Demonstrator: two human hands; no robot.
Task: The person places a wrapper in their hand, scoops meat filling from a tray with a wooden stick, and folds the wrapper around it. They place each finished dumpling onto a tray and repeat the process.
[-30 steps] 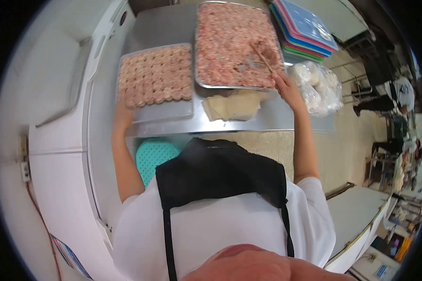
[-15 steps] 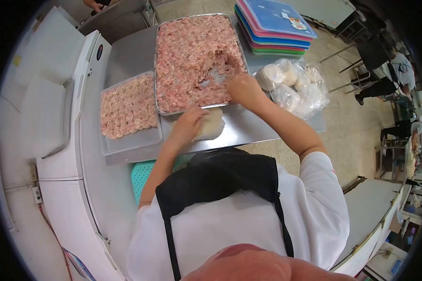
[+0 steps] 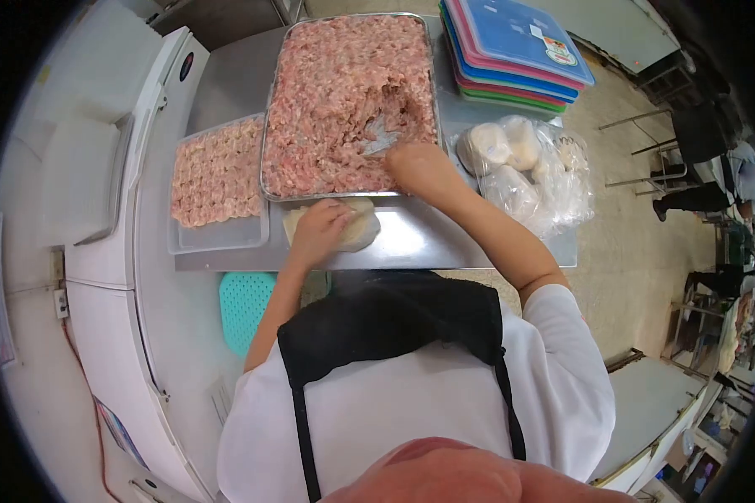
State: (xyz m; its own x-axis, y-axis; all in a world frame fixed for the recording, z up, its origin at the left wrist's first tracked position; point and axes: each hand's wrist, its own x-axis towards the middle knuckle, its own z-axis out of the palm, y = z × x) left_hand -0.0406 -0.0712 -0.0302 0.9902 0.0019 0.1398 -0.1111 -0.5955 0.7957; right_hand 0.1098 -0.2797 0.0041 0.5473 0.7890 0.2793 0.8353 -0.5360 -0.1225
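Observation:
A large metal tray (image 3: pixel 264 159) holds ground meat filling (image 3: pixel 335 92), scooped down to the tray's bottom near its right side. My right hand (image 3: pixel 424 170) is closed at the tray's near right part, beside the scooped hollow; what it grips is mostly hidden. Just in front of the tray, pale round dough wrappers (image 3: pixel 362 230) lie on the metal table. My left hand (image 3: pixel 320 232) is over their left part, fingers bent and closed on a wrapper. To the left, a clear plastic tray (image 3: pixel 226 240) carries rows of filled dumplings (image 3: pixel 214 172).
Clear plastic bags of round pale dough wrappers (image 3: pixel 520 159) sit on the table's right. Behind them is a stack of coloured plastic lids (image 3: pixel 512 50). A white refrigerator (image 3: pixel 101 251) stands left, a turquoise perforated basket (image 3: pixel 245 310) below the table edge. Another person (image 3: pixel 721 180) is far right.
The camera view has shifted a little. My right hand has moved slightly left and nearer to me along the filling. My left hand has shifted left across the wrappers.

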